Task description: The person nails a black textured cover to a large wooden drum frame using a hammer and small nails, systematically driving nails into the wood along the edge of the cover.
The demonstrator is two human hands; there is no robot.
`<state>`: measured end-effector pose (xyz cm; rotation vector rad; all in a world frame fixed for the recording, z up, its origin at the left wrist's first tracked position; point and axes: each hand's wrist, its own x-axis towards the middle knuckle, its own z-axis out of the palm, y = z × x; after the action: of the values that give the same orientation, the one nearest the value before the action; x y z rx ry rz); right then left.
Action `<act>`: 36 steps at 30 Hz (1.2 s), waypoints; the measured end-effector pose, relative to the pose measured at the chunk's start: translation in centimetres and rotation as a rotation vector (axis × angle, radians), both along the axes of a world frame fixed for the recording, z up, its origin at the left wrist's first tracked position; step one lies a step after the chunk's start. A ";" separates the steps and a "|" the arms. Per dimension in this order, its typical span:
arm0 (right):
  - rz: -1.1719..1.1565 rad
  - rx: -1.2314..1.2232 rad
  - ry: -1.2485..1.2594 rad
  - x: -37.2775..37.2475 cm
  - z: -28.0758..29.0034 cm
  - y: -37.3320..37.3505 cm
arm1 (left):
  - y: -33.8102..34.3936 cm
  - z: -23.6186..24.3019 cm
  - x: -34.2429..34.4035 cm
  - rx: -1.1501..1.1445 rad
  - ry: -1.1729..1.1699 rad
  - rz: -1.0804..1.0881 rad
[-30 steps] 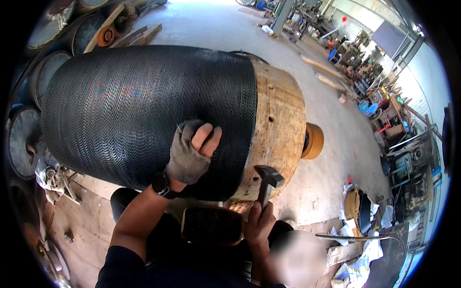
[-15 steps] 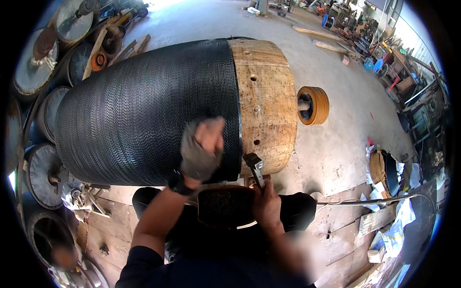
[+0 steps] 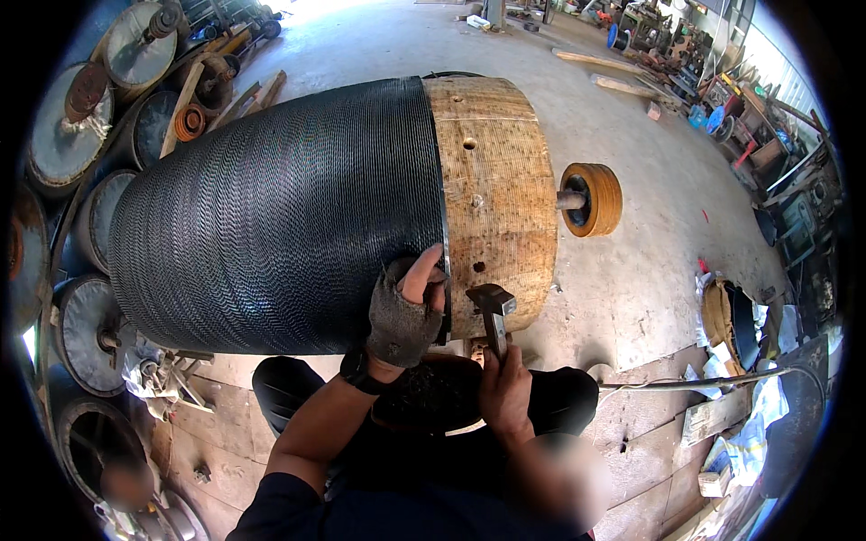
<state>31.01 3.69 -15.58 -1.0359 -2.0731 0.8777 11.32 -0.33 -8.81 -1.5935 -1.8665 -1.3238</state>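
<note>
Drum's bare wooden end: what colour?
The bare wooden end is mottled tan, best in the head view.

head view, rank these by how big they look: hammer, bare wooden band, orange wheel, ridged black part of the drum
1. Ridged black part of the drum
2. Bare wooden band
3. Orange wheel
4. Hammer, judged by its visible part; the right hand covers some

Your left grip (image 3: 406,317) is gloved, one bare finger (image 3: 421,273) extended forward, another bent beside it; remaining fingers cannot be made out. Your left forearm (image 3: 329,419) angles forward and rightward. Your right grip (image 3: 505,392), bare, is curled closed, fingers wrapped inward. Your right forearm is partly blurred. Your knees (image 3: 287,388) are spread.
</note>
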 end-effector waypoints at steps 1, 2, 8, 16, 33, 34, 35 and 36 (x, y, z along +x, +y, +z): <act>0.013 0.007 0.021 -0.1 0.0 0.1 | 0.1 0.3 0.1 0.001 -0.013 0.012; 0.011 0.013 0.017 -0.2 -0.1 0.1 | 0.1 0.7 0.2 -0.048 -0.036 0.007; 0.020 0.033 0.013 -1.1 0.7 0.3 | 0.2 1.1 0.2 -0.137 0.009 -0.041; 0.040 0.063 0.063 -1.3 3.4 -0.1 | 1.8 0.4 1.0 -0.124 0.022 0.096; -0.009 0.044 -0.139 -2.2 2.2 0.3 | -6.9 -5.2 4.3 -0.331 0.127 -0.031; 0.011 0.006 -0.091 -2.5 2.0 0.9 | -7.4 -6.2 4.9 -0.434 0.184 -0.032; 0.010 0.007 -0.014 -2.4 1.8 0.9 | -8.0 -7.2 5.5 -0.537 0.240 -0.032; 0.007 0.001 0.052 -1.7 1.4 0.5 | -8.7 -7.9 6.1 -0.545 0.098 -0.174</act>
<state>29.33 4.16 -14.23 -0.9951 -2.0351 0.8979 17.43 -8.99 -16.67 -2.0789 -2.1876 -0.8079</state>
